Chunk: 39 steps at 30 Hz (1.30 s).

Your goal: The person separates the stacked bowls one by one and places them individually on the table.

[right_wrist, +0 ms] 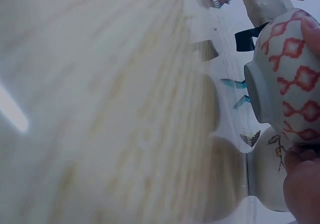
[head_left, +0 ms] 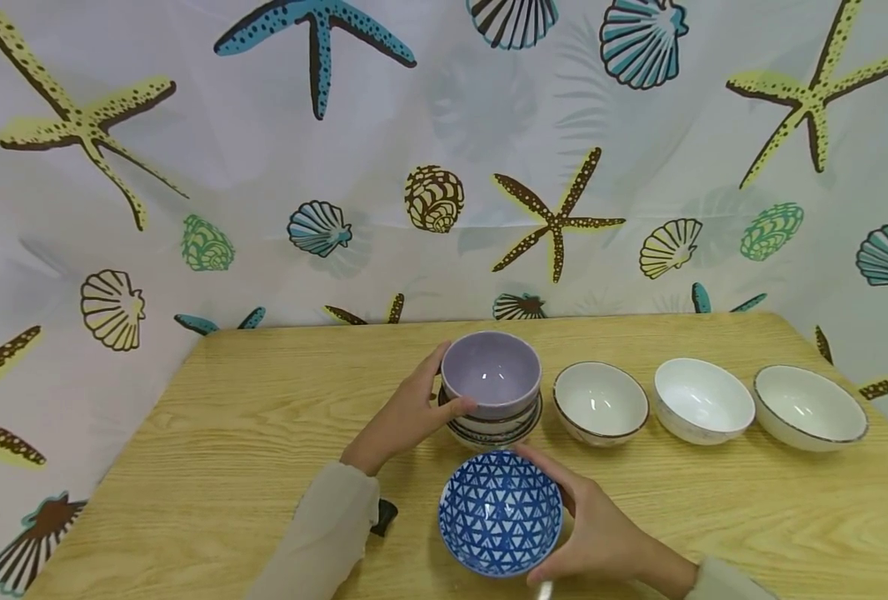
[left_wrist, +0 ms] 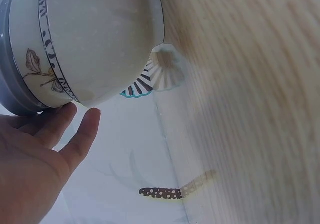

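Note:
My left hand (head_left: 412, 410) holds the lavender bowl (head_left: 491, 367), thumb on its near side and fingers round its left. This bowl sits on top of a stack of cream bowls (head_left: 491, 437); one below it has a leaf sprig and a dark patterned band (left_wrist: 56, 44). In front of the stack, my right hand (head_left: 601, 529) grips a bowl with a blue triangle pattern inside (head_left: 500, 512), thumb on the near rim and fingers at the far side. Its outside has red motifs (right_wrist: 292, 79), and its foot is off the table in the right wrist view.
Right of the stack stand three pale bowls in a row: a dark-rimmed one (head_left: 600, 402), a plain white one (head_left: 702, 402) and another dark-rimmed one (head_left: 810, 408). They rest on a wooden table (head_left: 226, 433). A cloth with shells and starfish (head_left: 384, 150) hangs behind.

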{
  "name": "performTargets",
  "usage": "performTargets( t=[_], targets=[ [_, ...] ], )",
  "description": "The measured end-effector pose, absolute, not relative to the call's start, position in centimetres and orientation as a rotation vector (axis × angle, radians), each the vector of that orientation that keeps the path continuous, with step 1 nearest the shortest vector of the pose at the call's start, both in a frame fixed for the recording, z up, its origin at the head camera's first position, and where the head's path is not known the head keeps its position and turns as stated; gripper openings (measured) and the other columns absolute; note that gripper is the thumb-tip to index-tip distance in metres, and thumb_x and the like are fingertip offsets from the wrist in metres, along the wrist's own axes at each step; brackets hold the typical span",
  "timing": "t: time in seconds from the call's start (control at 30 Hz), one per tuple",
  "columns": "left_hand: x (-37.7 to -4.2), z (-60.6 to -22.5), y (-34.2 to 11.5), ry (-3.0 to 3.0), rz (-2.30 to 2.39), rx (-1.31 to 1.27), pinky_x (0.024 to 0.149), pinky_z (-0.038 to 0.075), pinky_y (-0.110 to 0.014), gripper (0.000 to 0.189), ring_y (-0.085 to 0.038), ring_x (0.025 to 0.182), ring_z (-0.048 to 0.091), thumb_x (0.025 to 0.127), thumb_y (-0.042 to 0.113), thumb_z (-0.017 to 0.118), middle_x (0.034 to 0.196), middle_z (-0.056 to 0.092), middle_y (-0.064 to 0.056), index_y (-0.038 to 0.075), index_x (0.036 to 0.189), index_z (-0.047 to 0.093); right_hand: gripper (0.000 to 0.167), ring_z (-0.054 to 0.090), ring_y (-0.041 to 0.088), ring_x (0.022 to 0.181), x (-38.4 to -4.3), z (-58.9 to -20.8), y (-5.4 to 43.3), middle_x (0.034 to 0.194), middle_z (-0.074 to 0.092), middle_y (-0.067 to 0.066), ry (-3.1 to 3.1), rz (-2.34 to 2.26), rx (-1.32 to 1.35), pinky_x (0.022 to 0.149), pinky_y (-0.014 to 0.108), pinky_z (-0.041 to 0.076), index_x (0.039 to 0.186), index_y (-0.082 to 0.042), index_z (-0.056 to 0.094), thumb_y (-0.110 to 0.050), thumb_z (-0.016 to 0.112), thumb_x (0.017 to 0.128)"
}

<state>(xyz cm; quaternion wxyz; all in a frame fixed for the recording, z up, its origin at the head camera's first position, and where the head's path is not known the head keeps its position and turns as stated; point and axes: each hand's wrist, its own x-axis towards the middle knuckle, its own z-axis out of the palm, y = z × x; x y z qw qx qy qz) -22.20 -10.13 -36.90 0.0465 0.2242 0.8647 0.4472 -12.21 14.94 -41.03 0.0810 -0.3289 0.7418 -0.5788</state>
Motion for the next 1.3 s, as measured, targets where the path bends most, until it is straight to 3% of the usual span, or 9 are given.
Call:
performTargets(
  t=[0.1, 0.37, 0.6, 0.8, 1.03, 1.3],
  targets=[
    [-22.2, -36.9, -10.1, 2.65, 1.356, 0.687, 0.104, 0.039, -0.055, 0.095, -0.036, 0.141, 0.029, 0.087, 0.05, 0.064, 0.157, 0.022, -0.014, 0.01, 0.154, 0.011, 0.11, 0.04, 0.041, 0.131, -12.3, -41.1, 14.7, 0.153, 0.03, 0.017, 2.228, -1.685, -0.945, 0.102, 0.021, 0.04, 0.151, -0.006, 0.024, -0.014, 0.089, 0.063],
    [-22.2, -36.8, -10.0, 2.637, 1.352, 0.679, 0.105, 0.038, -0.056, 0.095, -0.035, 0.142, 0.028, 0.086, 0.052, 0.064, 0.158, 0.021, -0.012, 0.011, 0.154, 0.011, 0.111, 0.039, 0.041, 0.132, -12.1, -41.5, 14.6, 0.155, 0.026, 0.016, 2.185, -1.634, -0.873, 0.099, 0.017, 0.039, 0.152, -0.009, 0.019, -0.017, 0.089, 0.065],
    [-22.2, -36.8, -10.0, 2.654, 1.345, 0.687, 0.104, 0.039, -0.056, 0.097, -0.037, 0.141, 0.029, 0.086, 0.054, 0.063, 0.157, 0.021, -0.014, 0.009, 0.154, 0.011, 0.112, 0.036, 0.042, 0.134, -12.2, -41.9, 15.0, 0.156, 0.024, 0.015, 2.153, -1.62, -0.844, 0.104, 0.036, 0.043, 0.153, -0.014, 0.017, -0.019, 0.088, 0.067],
    [-22.3, -37.0, -10.0, 2.659, 1.341, 0.673, 0.104, 0.039, -0.055, 0.095, -0.036, 0.141, 0.029, 0.087, 0.05, 0.064, 0.158, 0.021, -0.014, 0.01, 0.154, 0.011, 0.114, 0.033, 0.044, 0.136, -12.1, -42.2, 15.4, 0.157, 0.022, 0.014, 2.132, -1.62, -0.864, 0.104, 0.028, 0.042, 0.154, -0.014, 0.014, -0.021, 0.088, 0.067],
    [-22.2, -37.0, -10.1, 2.654, 1.343, 0.654, 0.105, 0.039, -0.054, 0.095, -0.035, 0.141, 0.03, 0.086, 0.052, 0.064, 0.158, 0.021, -0.012, 0.011, 0.154, 0.011, 0.114, 0.031, 0.049, 0.134, -11.9, -42.4, 15.5, 0.156, 0.02, 0.019, 2.082, -1.662, -0.878, 0.101, 0.042, 0.046, 0.154, -0.012, 0.013, -0.018, 0.087, 0.068],
    [-22.2, -36.8, -9.9, 2.65, 1.339, 0.65, 0.105, 0.038, -0.055, 0.096, -0.035, 0.142, 0.028, 0.086, 0.052, 0.064, 0.158, 0.02, -0.012, 0.011, 0.154, 0.01, 0.113, 0.032, 0.044, 0.135, -11.8, -42.0, 15.7, 0.155, 0.02, 0.014, 1.997, -1.683, -0.843, 0.1, 0.038, 0.046, 0.154, -0.017, 0.01, -0.028, 0.086, 0.071]
  ],
)
